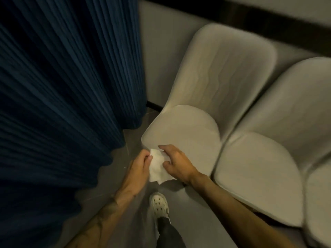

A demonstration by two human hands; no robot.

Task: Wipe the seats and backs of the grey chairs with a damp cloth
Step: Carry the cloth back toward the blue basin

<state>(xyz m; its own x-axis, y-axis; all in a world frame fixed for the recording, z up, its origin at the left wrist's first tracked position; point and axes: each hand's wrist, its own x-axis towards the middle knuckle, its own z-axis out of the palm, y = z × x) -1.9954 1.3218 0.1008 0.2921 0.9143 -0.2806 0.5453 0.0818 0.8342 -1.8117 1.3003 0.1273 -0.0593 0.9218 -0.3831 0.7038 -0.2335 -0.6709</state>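
Just off the front corner of the nearest seat, your left hand (138, 165) is pinching one side of the white cloth (157, 167) between thumb and curled fingers. Your right hand (176, 161) is gripping the opposite side, with its thumb tucked low and its fingers arched over the top. Both hands are closed on the cloth, and it is hanging between them with its lower corners drooping toward the grey floor (136, 203). Whether it is brushing the seat's rim is not clear from this angle.

The cloth is looking thin, limp and light. Being damp, it is likely going to cling and bunch rather than glide, so you are probably better off folding it into a flat pad under a spread palm than dragging it by an edge.

Just beyond your right knuckles, the padded seat (182, 129) of the nearest grey chair is lying rounded and smooth. Its backrest (223, 68) is rising behind against the wall — faint wavy marks are showing on it. A second grey chair (259, 167) is standing right beside it on your right. On your left a blue pleated curtain (62, 86) is hanging near the chair's edge, and below your hands a white perforated clog (159, 204) is resting on the floor.
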